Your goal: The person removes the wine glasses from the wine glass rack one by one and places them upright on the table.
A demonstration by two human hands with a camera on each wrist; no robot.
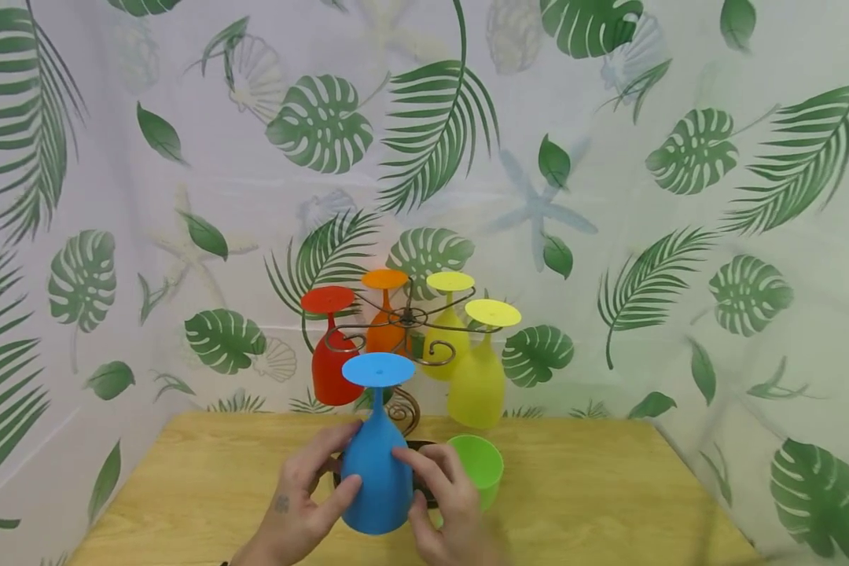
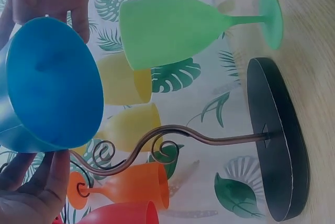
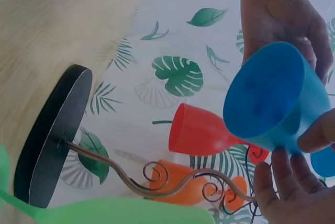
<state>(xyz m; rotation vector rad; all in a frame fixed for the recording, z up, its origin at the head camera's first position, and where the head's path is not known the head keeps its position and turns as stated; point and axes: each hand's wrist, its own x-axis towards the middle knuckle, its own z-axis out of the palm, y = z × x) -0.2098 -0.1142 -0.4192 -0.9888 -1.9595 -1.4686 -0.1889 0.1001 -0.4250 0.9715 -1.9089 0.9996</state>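
Observation:
Both hands hold a blue plastic wine glass (image 1: 377, 483) upside down, its foot on top and its open rim facing down. My left hand (image 1: 304, 491) grips the left side of the bowl, thumb on the near face. From the right side, my right hand (image 1: 449, 499) holds the bowl with its fingertips. The glass is in front of a curled metal glass rack (image 1: 408, 317), its foot below the rack's front hooks in the head view. In the left wrist view, the mouth of the blue bowl (image 2: 57, 85) shows hollow.
Red (image 1: 334, 369), orange (image 1: 384, 332) and two yellow glasses (image 1: 476, 385) hang upside down from the rack. A green glass (image 1: 479, 464) stands upright on the wooden table (image 1: 573, 487), right of the rack's black base (image 2: 277, 145). A leaf-patterned sheet (image 1: 424, 196) hangs behind.

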